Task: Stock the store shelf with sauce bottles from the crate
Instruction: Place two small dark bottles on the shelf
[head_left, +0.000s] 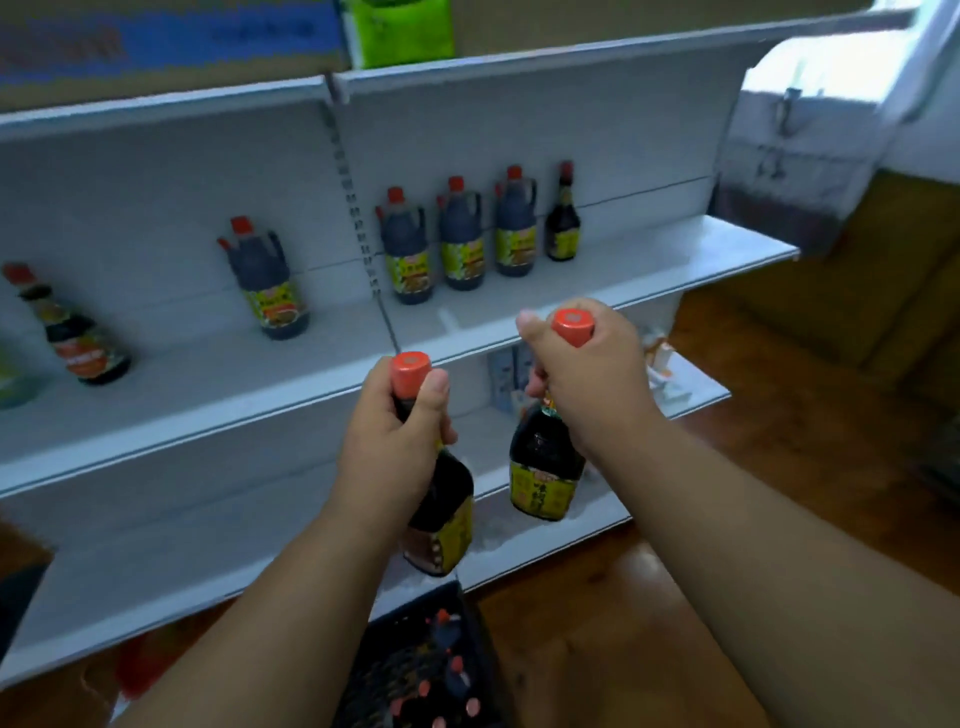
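My left hand (387, 431) grips the neck of a dark sauce bottle (441, 512) with a red cap and yellow label, held upright in front of the shelf edge. My right hand (587, 358) grips the neck of a second such bottle (545, 467), a little higher and to the right. On the white shelf (649, 260) stand three handled dark bottles (460, 241) and one slim bottle (562, 218). A lone handled bottle (270, 283) stands further left. The black crate (415, 670) sits on the floor below my arms, with several red-capped bottles inside.
A different red-capped bottle (72, 332) stands at the far left of the shelf. A lower shelf (696, 395) holds small white boxes at its right end. Cardboard boxes and a green pack (400, 31) sit on top. The wooden floor (779, 441) lies to the right.
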